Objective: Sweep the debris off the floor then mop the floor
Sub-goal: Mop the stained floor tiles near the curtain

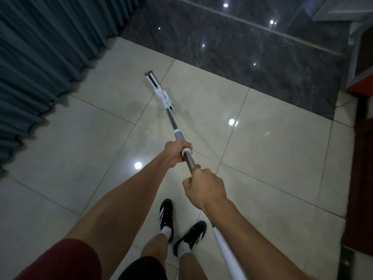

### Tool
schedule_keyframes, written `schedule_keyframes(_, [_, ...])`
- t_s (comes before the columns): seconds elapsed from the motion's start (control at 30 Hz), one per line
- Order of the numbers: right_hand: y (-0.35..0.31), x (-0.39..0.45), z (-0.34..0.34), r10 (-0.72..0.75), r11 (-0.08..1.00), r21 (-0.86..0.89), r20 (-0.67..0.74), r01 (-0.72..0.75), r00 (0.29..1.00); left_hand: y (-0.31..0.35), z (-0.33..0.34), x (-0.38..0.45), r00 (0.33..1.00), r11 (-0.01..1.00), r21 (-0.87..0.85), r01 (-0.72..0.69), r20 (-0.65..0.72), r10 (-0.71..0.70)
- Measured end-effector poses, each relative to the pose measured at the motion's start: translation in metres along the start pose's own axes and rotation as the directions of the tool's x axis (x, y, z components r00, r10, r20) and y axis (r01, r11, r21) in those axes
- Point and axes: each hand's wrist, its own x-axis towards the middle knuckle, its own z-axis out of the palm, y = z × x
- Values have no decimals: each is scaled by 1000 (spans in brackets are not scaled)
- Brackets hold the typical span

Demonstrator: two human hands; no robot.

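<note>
Two hands grasp one mop, whose pole (pixel 171 120) runs away from the person toward the upper left. The left hand (pixel 175 153) is wrapped round the pole at the near end of its grey grip sleeve (pixel 180 136), by a white collar, and the right hand (pixel 205 187) is clenched round the metal pole just behind it, nearer the body; the white tail of the handle (pixel 226 251) passes beneath the right forearm toward the bottom edge. The mop head (pixel 158 90), white with a dark strip, rests flat on the pale floor tiles (pixel 272 138) well ahead of both hands, lying nearly in line with the pole. To the left, a teal curtain (pixel 40 57) hangs with its scalloped hem meeting the floor, apart from the mop head. Beyond the head, the pale tiles end at a band of dark polished stone (pixel 242 53) showing bright reflections of lights. On the right stands reddish-brown furniture (pixel 363 138). Open tile lies between the mop and that furniture. Two black shoes (pixel 167 217) with white socks stand below the hands.
</note>
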Motion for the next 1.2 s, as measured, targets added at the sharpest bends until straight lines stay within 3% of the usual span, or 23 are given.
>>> schedule_keyframes(0.2, [-12,14,12,-75,964,-255,16,77,997,-5,-20,9,987,991,-119,54,154,-35])
schedule_keyframes(0.4, [-45,39,28,-57,943,-324,79,80,995,-14,-44,35,984,977,-175,119,152,-93])
schedule_keyframes(0.67, [-77,58,47,41,982,-189,121,-17,992,-20,-79,60,973,962,-187,201,152,-173])
schedule_keyframes(0.77, [-78,65,54,112,991,58,150,-122,982,-19,-90,67,977,979,-90,181,132,-168])
schedule_keyframes(0.83, [-72,72,60,143,869,435,233,-235,962,-15,-93,72,985,988,-23,153,86,-150])
schedule_keyframes(0.9, [-67,75,63,133,597,707,380,-380,915,-10,-92,76,992,990,68,122,-1,-123])
schedule_keyframes(0.97, [-64,71,66,108,390,779,491,-491,864,-7,-87,78,995,968,237,85,-77,-69])
schedule_keyframes(1.03, [-62,64,75,133,252,811,512,-529,848,-4,-83,75,994,916,396,59,-104,-19])
schedule_keyframes(1.07, [-61,61,81,155,227,815,510,-533,846,-6,-81,75,994,893,447,60,-106,-14])
schedule_keyframes(1.2, [-50,56,101,198,340,796,459,-500,866,-17,-72,75,994,862,500,78,-109,-27])
